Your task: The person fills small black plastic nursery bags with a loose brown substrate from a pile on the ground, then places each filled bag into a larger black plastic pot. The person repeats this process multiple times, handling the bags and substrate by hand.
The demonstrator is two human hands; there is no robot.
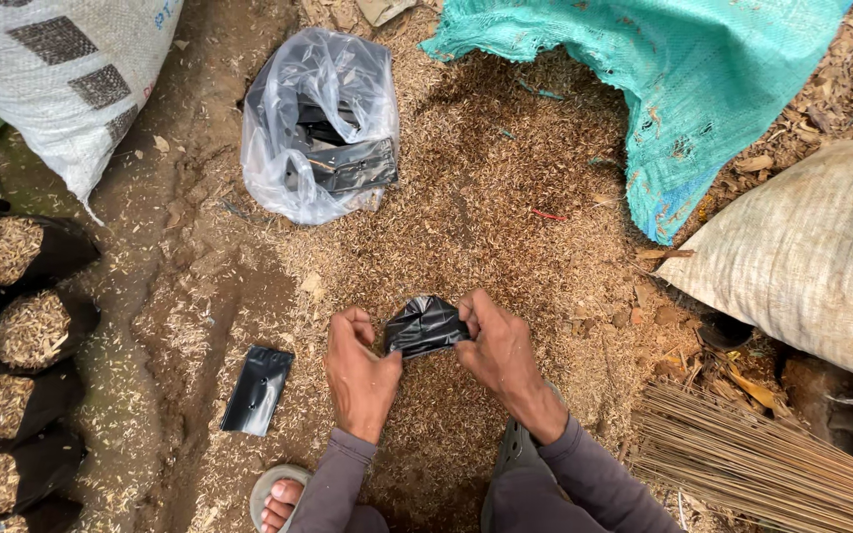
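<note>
A small black bag point(425, 326) is held between both hands just above the husk pile point(505, 197), near the middle of the scene. The left hand point(359, 370) is closed on the bag's left edge with thumb and fingers pinched, and the right hand point(499, 350) is closed on its right edge in the same way; the bag is crumpled and stretched between them, clear of the ground. The step in hand appears to be the opening of the bag's mouth, since the film is being pulled apart at the top and no husk is seen inside it. To the left, on bare soil, a flat black bag point(259, 390) lies unopened, near the left hand but apart from it. Farther off, a clear plastic sack point(318, 123) holding more folded black bags rests on the husk. At the far left edge, a row of filled bags point(17, 326) stands upright, each topped with pale husk. A teal sack point(673, 89) is spread at the far right, a tan woven sack point(802, 257) lies right of the pile, a white woven sack point(61, 79) sits at the far left, and a bundle of thin sticks point(762, 464) lies near right. By judgement, the next move calls for the two layers of film to be separated fully and the mouth held wide by one hand, so that the other is freed for scooping husk from the pile directly ahead.
</note>
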